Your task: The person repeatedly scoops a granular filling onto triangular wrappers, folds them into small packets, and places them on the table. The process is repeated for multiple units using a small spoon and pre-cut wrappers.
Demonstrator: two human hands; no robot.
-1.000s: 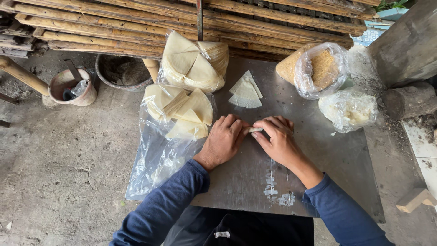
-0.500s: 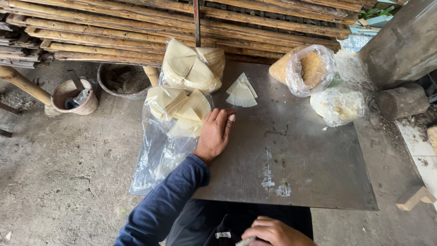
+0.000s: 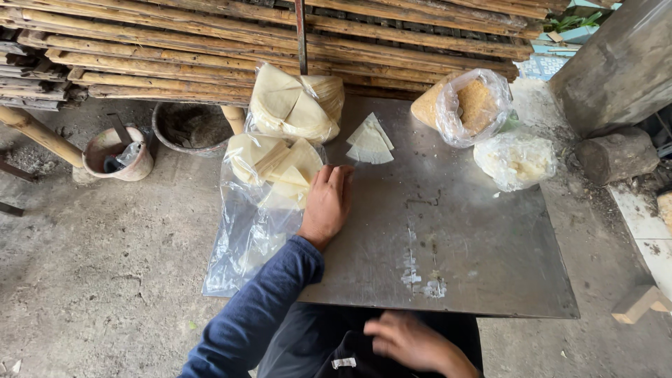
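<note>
The left hand [image 3: 327, 204] lies flat, fingers together and released, palm down on the grey sheet-metal tabletop [image 3: 462, 238], gripping nothing. Its fingertips touch the edge of the clear plastic bag of pale yellow triangular wrappers [image 3: 276, 171], which lies open on the table's left side, its loose empty end hanging over the left edge. Just beyond the fingertips, toward the far side, a small loose stack of thin whitish triangular wrappers [image 3: 369, 142] sits bare on the metal. Farther off, at the far left corner, a second, fuller plastic bag of the same pale triangles [image 3: 294, 105] leans against stacked bamboo poles [image 3: 210, 42].

The right hand [image 3: 409, 343] is near, below the table's front edge over dark trousers, blurred; fingers curl slightly, and whether it holds anything cannot be told.

At the far right of the table stand a clear bag of golden-brown crumbs [image 3: 465, 105] and, nearer, a clear bag of whitish shredded filling [image 3: 514, 159]. On the concrete floor to the left sits a worn clay pot [image 3: 119, 154].
</note>
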